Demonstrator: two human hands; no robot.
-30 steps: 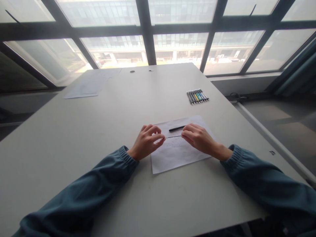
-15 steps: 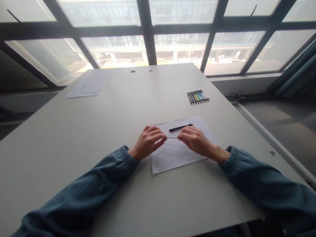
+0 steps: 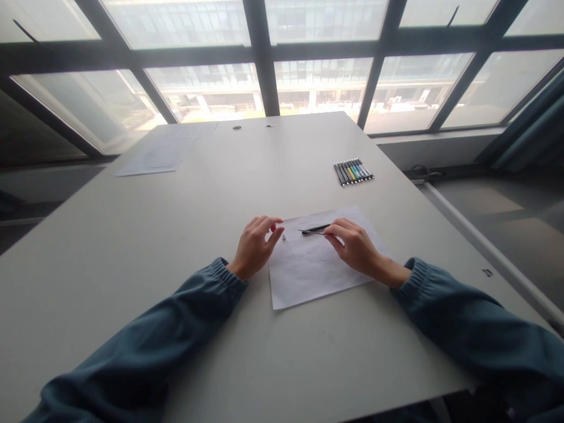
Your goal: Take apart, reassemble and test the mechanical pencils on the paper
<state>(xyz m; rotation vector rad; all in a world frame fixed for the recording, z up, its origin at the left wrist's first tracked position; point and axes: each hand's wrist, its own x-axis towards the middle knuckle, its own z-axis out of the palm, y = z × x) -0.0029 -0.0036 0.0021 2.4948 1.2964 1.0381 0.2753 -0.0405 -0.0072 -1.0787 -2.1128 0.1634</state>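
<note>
A thin dark pen refill [image 3: 312, 232] points left from the pinched fingers of my right hand [image 3: 350, 244]. Right behind it, a black pen body [image 3: 315, 228] lies on the white sheet of paper [image 3: 315, 276], its right end covered by that hand. My left hand [image 3: 254, 244] is at the paper's left edge, thumb and fingers apart, holding nothing. Just beside its thumb is a tiny pale piece [image 3: 284, 237], too small to make out. Faint marks show on the paper between the hands.
A row of several pens [image 3: 353, 172] lies side by side farther back on the right of the white table [image 3: 211, 205]. More paper sheets [image 3: 150, 155] lie at the back left. A small dark mark [image 3: 487, 272] sits near the right edge. Windows stand behind the table.
My left hand has let go of the refill and moved slightly left and away, its fingers parting. The refill stays in my right hand. The tiny pale piece now shows near my left thumb.
</note>
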